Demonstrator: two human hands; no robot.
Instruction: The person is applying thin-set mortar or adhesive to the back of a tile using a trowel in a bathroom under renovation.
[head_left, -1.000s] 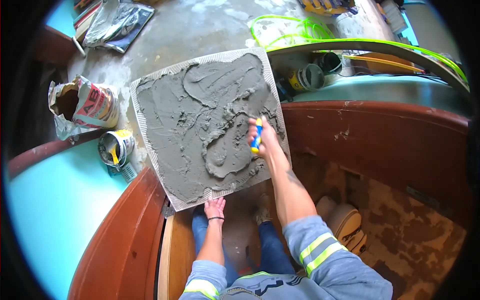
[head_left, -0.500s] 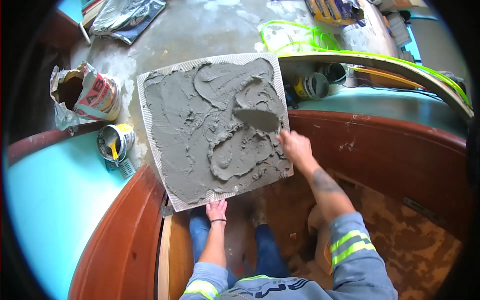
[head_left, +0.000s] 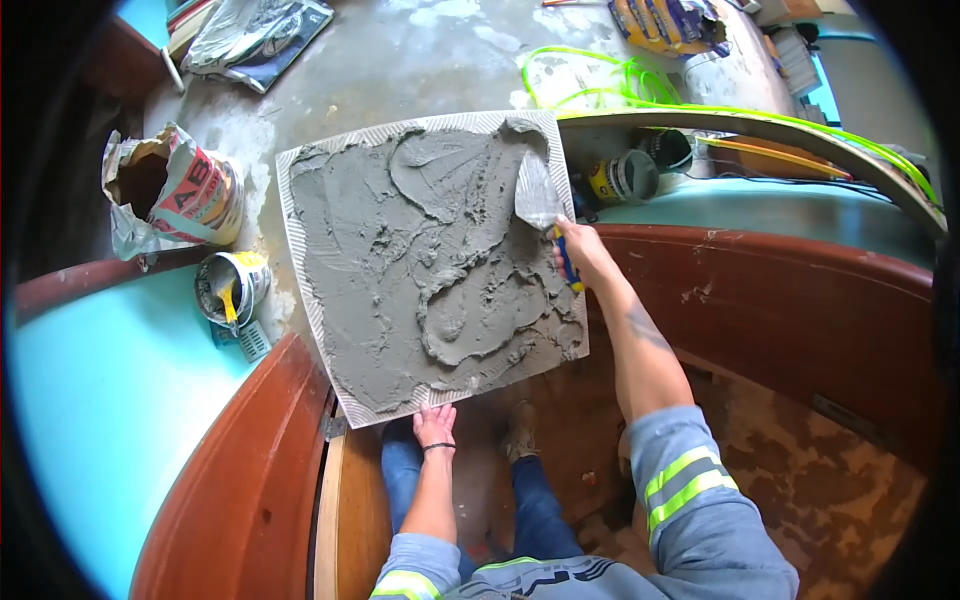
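A large square tile with a ridged underside faces up, thickly covered in grey mortar with lumps and swirls. My right hand is closed round the blue-and-yellow handle of a pointed trowel. Its metal blade points away from me, over the mortar near the tile's right edge. At the near edge, my left hand touches the tile with its fingers stretched out and slightly apart. I cannot see how far the fingers reach beneath it.
An opened paper bag and a small bucket with a yellow-handled brush stand left. Brown wooden panels curve along both sides. At the right are a bucket and bright green tubing. Another bag lies far left.
My right hand has moved up and turned the trowel, so its blade now points away from me instead of left across the mortar. My left hand stays at the near edge.
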